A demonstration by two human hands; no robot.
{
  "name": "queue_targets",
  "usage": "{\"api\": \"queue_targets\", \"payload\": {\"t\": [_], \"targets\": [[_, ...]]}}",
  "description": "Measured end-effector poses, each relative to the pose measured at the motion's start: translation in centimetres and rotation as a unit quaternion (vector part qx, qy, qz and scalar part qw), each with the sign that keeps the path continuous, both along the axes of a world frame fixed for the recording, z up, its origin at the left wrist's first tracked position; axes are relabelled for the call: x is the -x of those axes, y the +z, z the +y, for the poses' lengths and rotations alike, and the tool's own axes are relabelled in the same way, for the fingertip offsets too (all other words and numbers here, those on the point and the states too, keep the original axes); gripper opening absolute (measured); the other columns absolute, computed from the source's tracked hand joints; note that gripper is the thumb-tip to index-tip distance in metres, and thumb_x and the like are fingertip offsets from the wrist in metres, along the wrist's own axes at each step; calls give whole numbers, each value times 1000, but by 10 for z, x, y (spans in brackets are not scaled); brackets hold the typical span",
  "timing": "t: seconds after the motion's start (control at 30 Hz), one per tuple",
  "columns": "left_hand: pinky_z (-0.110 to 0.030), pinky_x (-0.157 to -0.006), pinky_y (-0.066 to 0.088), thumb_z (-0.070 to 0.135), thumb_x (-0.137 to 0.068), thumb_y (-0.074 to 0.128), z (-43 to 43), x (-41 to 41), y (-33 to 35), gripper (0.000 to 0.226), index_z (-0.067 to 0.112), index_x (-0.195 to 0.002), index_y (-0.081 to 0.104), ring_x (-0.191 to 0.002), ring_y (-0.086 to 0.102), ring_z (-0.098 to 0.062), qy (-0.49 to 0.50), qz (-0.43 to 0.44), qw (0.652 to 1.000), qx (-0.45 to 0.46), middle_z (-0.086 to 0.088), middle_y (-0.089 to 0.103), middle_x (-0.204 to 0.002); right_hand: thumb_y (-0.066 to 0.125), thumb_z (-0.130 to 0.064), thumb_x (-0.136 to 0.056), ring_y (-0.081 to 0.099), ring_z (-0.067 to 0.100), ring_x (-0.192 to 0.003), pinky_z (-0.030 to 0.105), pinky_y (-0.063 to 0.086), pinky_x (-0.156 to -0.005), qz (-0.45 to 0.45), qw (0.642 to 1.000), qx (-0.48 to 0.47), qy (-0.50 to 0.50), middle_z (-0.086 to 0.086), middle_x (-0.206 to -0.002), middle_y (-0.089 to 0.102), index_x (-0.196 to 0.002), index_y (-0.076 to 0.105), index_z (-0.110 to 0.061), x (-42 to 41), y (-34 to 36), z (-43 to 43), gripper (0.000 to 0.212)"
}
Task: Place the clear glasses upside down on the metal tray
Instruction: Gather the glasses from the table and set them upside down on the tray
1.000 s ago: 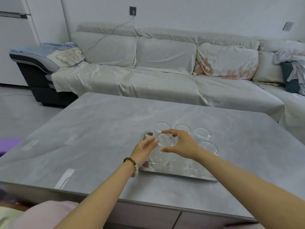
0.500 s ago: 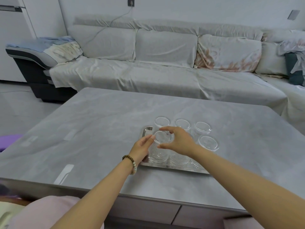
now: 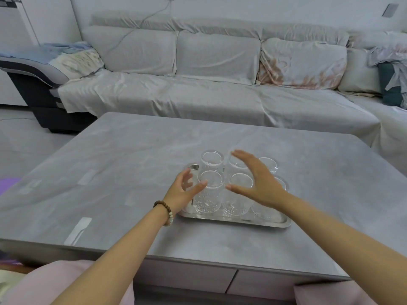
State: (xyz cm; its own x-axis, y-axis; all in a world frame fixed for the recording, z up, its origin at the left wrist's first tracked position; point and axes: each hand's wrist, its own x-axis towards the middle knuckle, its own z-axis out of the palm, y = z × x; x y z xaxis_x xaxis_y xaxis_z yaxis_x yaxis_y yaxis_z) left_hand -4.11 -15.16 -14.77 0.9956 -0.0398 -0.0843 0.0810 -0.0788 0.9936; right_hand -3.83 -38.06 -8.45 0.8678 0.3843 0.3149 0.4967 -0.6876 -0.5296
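Both hands released, left hand (image 3: 181, 192) and right hand (image 3: 256, 179) spread, flanking front-left glass (image 3: 209, 192)

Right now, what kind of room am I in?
Most likely a home living room: a long sofa draped in covers, a low grey coffee table in front of it, and a metal tray of clear glasses.
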Motion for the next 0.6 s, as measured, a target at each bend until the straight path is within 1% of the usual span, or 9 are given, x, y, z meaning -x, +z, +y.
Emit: {"api": "queue_targets", "payload": {"t": [0.03,0.07,0.1,0.17,0.23,0.33,0.43,0.5,0.6], "targets": [[-21,-91,40,56,-57,76,0,-1,0,78,50,-124,37,-123,41,-7,-16,-13,1000,-23,14,36,-139,69,-63,-66,24,6,-142,31,19,-117,-9,1000,-2,-13,-13,-153,25,-147,27,-28,1,0,-12,97],[-24,-98,35,54,-54,79,-1,-2,-2,88,51,-127,32,-129,33,-8,-33,-22,998,-46,15,31,-140,67,-66,-63,18,7,-144,30,15,-117,-16,999,-3,-29,-13,-156,18,-150,20,-27,1,-1,-25,106],[-26,-103,31,50,-53,82,-1,-5,-4,102,45,-136,24,-134,27,-10,-48,-28,996,-72,15,27,-142,66,-68,-61,13,8,-146,31,12,-117,-20,999,-3,-45,-11,-158,13,-151,14,-27,0,-4,-37,112],[-25,-103,27,46,-53,85,-4,-12,-6,123,33,-146,6,-140,20,-11,-68,-29,990,-118,15,19,-148,66,-71,-59,8,7,-147,32,11,-117,1,997,-19,-74,-10,-161,5,-152,4,-30,1,-13,-58,119],[-19,-99,27,47,-51,86,-5,-19,-8,132,29,-148,-2,-141,19,-8,-83,-33,984,-155,13,13,-155,70,-71,-55,6,4,-147,31,12,-116,55,992,-61,-97,-18,-160,-1,-150,-4,-36,3,-25,-75,126],[-9,-98,27,54,-47,85,-6,-23,-11,138,31,-147,-7,-130,31,2,-111,-31,971,-212,13,7,-157,76,-70,-48,9,1,-146,29,16,-114,134,979,-103,-112,-24,-159,-4,-148,-12,-42,5,-48,-92,135],[-28,-112,24,63,-40,83,-11,-25,-17,142,35,-146,-8,-142,18,-10,-112,-36,959,-258,13,-2,-158,78,-70,-42,13,2,-145,24,16,-111,198,969,-89,-117,-23,-157,3,-148,-14,-39,3,-66,-102,143],[-37,-116,25,65,-39,83,-14,-24,-22,141,35,-147,-3,-143,16,-11,-97,-63,961,-251,16,-2,-157,79,-71,-41,15,3,-145,24,16,-114,215,969,-61,-107,-19,-159,7,-148,-14,-37,1,-76,-104,146],[-42,-117,21,70,-36,79,-13,-25,-24,141,36,-146,-1,-143,17,-12,-80,-86,954,-275,20,1,-156,81,-68,-43,18,2,-144,28,20,-117,202,974,-51,-90,-17,-159,13,-142,-10,-52,-2,-83,-101,136]]}}
